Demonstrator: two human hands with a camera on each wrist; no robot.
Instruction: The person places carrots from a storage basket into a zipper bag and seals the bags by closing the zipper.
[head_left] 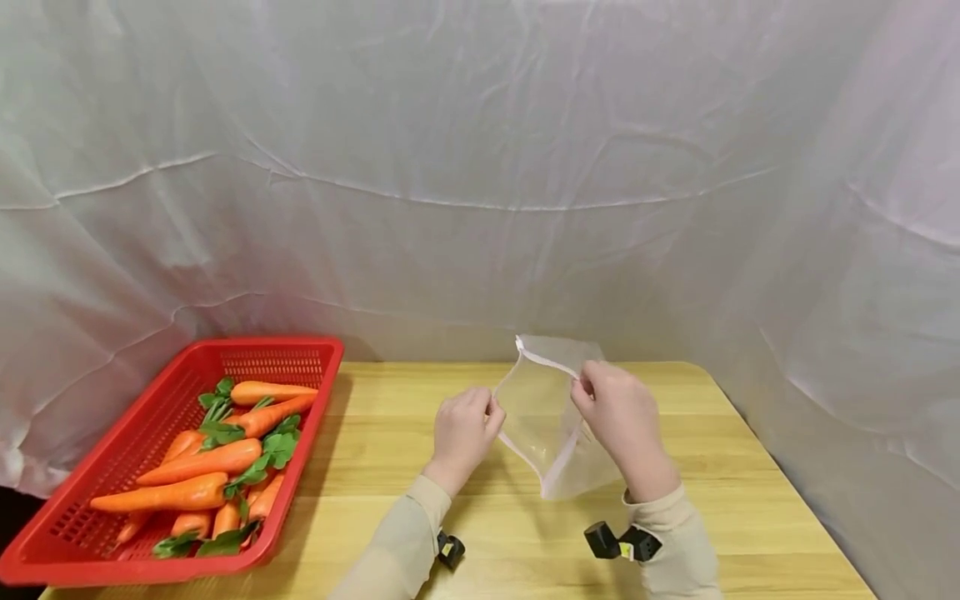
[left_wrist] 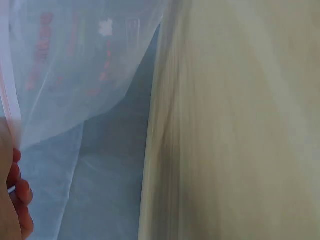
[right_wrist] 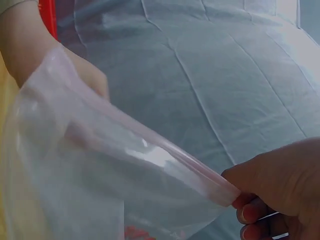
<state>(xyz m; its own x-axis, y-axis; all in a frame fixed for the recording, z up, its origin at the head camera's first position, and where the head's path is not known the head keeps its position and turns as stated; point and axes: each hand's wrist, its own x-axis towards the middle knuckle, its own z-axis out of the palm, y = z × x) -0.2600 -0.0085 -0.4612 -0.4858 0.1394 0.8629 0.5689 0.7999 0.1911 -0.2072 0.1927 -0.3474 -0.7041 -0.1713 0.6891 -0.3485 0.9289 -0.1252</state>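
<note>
Over the table [head_left: 390,417], right of the basket [head_left: 262,342], the bag [head_left: 536,408] hangs btwn L hand [head_left: 462,429] & R hand [head_left: 622,417], fingers of each pinching its rim [head_left: 550,362]; prob. v. light, floppy, slippery, so best held there.

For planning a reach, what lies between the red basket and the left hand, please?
In the head view, only bare wood-grained tabletop separates the red basket from the left hand.

Creased grey sheeting [head_left: 450,125] behind and right | wood-grain table [head_left: 757,533], rounded far-right corner
</note>
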